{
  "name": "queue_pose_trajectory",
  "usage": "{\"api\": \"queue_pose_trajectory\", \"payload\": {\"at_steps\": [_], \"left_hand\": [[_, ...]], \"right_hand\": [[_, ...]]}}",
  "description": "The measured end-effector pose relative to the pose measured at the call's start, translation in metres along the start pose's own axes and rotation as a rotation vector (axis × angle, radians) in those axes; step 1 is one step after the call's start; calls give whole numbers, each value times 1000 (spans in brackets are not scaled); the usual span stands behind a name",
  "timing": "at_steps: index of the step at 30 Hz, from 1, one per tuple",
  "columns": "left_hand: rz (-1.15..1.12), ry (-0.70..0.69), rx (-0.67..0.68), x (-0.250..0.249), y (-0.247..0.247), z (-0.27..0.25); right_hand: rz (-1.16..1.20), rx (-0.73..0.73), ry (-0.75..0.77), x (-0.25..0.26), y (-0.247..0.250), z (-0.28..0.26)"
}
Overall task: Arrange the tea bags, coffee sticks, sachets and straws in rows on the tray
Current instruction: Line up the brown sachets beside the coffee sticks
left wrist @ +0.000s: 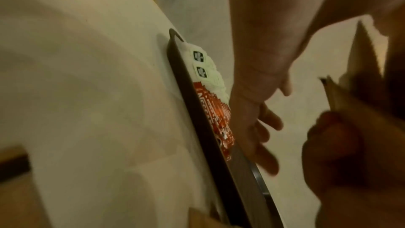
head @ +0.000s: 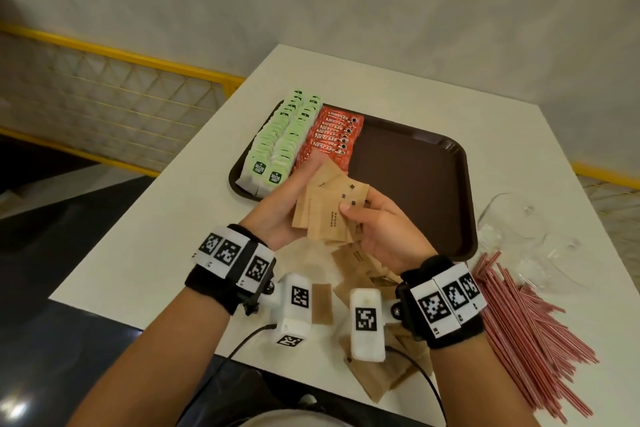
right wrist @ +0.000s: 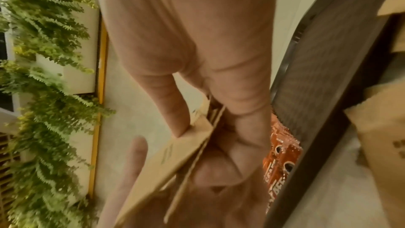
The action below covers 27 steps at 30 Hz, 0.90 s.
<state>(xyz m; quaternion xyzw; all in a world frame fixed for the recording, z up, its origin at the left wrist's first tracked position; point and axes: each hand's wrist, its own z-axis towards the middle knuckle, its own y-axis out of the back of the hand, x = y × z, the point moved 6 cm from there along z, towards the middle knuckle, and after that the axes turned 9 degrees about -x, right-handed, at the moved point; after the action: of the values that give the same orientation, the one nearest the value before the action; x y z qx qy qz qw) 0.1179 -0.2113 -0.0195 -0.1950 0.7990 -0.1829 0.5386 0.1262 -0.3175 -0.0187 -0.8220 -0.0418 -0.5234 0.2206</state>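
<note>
Lying nearest, at the near edge of the white rectangular table (head: 194,218), are loose brown paper sugar sachets (head: 372,381), partly hidden under the wrist cameras, and to their right a fanned heap of thin red-and-white striped straws (head: 530,333). Neither group is on the tray yet.

Just above that pile, both hands work a fanned stack of brown paper sachets (head: 330,208), held over the tray's near edge. The left hand (head: 277,218) cups the stack from below and behind with its fingers curled round it; the right hand (head: 388,229) pinches its right side, thumb on top. The top sachet reads "BROWN SUGAR". The step in hand looks like squaring up this bundle. My guess is that the next move calls for laying it flat as a third row on the bare floor just right of the coffee sticks, edges parallel to them, without nudging them.

Farther off, the dark brown plastic tray (head: 415,166) already carries 2 rows of pale green tea bags (head: 277,146) on its left, their dark labels too small to read, and beside them a row of red coffee sticks (head: 332,135) printed "NESCAFE". A clear glass bowl (head: 519,229) sits at the tray's right.
</note>
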Motion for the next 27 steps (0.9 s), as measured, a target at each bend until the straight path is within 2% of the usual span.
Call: {"api": "queue_pose_trajectory", "payload": {"at_steps": [5,9,11,14,18,19,22,25,27], "left_hand": [[-216,68,65,-4,3,4],[-284,30,156,-12,12,5],[-230,-17,191,-16,15,7],[-171,-25,169,-18,22,15],[-205,-60,116,-34,34,25],[-197,-67,102,-38,36,27],[-169,-87,72,-49,42,33],[-228,-86,57,-54,47,35],[-358,-57,78,-54,48,35]], "right_hand": [[-36,-90,67,-1,-15,13],[-173,-191,183,6,-22,20],[-270,-233,237,11,-28,24],[-458,-323,338,17,-33,32],[-855,-429,565,32,-33,37],[-921,-401,607,38,-37,35],[-1019,-197,669,48,-56,36],[-1095,-187,686,55,-62,44],[-1057,-220,678,58,-62,47]]}}
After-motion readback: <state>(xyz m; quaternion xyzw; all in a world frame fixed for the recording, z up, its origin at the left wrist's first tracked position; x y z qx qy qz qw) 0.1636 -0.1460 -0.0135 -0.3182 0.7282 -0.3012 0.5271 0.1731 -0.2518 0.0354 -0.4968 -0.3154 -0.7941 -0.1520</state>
